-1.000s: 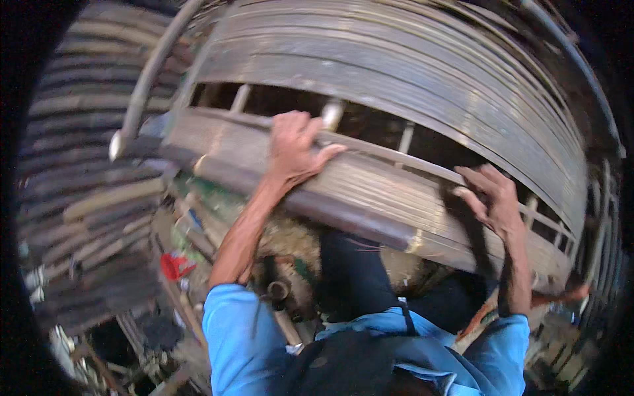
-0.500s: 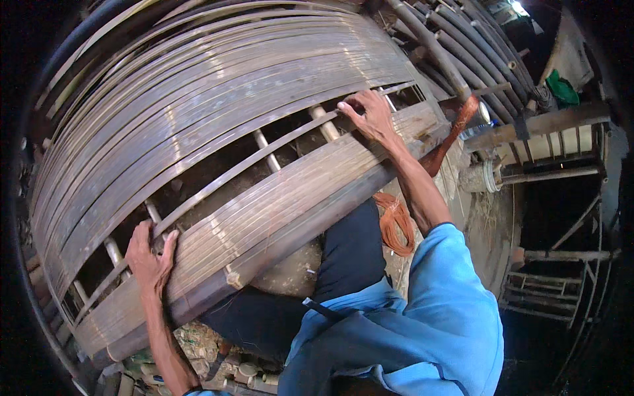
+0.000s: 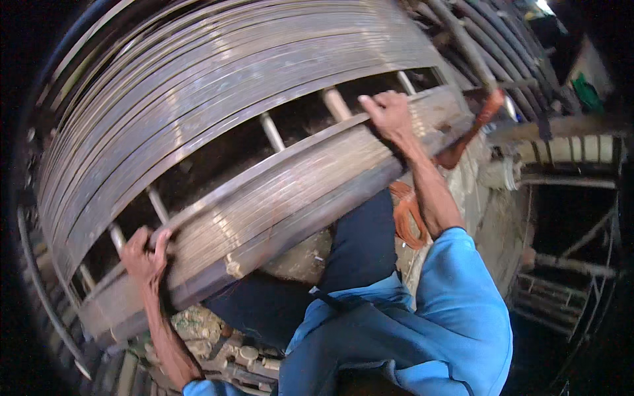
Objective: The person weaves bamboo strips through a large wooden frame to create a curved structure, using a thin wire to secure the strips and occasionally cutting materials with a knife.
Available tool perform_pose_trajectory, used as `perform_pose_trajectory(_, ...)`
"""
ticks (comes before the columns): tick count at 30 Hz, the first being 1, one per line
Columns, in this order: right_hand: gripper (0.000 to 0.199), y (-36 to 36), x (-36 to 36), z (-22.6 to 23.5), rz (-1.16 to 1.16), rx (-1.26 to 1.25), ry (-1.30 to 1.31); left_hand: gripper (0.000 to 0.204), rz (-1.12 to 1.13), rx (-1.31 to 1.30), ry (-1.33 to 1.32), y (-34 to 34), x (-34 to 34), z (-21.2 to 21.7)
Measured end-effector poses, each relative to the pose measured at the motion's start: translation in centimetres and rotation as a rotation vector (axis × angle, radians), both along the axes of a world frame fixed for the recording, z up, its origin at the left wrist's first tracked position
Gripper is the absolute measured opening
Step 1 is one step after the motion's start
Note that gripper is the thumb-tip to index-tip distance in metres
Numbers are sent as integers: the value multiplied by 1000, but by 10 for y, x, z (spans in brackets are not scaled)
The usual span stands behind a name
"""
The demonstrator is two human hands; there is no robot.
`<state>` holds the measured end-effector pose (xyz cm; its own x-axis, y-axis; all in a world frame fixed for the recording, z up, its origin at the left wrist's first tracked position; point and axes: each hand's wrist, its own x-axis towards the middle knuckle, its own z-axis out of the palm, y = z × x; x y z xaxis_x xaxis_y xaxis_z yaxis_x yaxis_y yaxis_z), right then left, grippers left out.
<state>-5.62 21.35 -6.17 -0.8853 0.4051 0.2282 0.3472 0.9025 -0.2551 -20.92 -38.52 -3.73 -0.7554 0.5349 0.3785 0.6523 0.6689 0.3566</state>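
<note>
A long split-bamboo slat (image 3: 244, 177) lies against the near band of slats (image 3: 300, 181) on a bamboo frame. My left hand (image 3: 145, 256) is closed over the slat toward its left end, fingers hooked over the far edge and thumb on top. Farther right, my right hand (image 3: 391, 120) grips the same slat, its thumb pointing left. Beyond the slat runs a dark gap crossed by round bamboo crossbars (image 3: 272, 132). A wide curved field of slats (image 3: 218, 82) covers the far side. A thick bamboo pole (image 3: 290, 231) forms the near edge.
Coiled orange cord (image 3: 409, 218) lies on the ground to the right of my dark-trousered leg (image 3: 363, 237). Bamboo poles (image 3: 489, 49) are stacked at the far right, near a green cloth (image 3: 586, 92). Bamboo offcuts (image 3: 247, 356) litter the ground below the frame. A wooden rack (image 3: 555, 297) stands right.
The slat has moved toward me, from the middle of the gap to the near band, with both hands on it. The gap beyond is wider. The whole view has shifted slightly.
</note>
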Motion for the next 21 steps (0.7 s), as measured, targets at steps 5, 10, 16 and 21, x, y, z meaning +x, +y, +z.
perform_pose_trajectory(5,42,-14,-10,-6,71,-84,273,52,92,19,18,8,18,-1)
perform_pose_trajectory(10,37,-17,-9,-5,86,0,179,56,135,-61,-99,11,22,6)
perform_pose_trajectory(16,41,-7,-17,-10,-3,-50,157,56,127,-122,-115,24,18,6)
perform_pose_trajectory(21,39,-14,-16,-7,3,-26,83,42,151,-37,-26,25,24,-7)
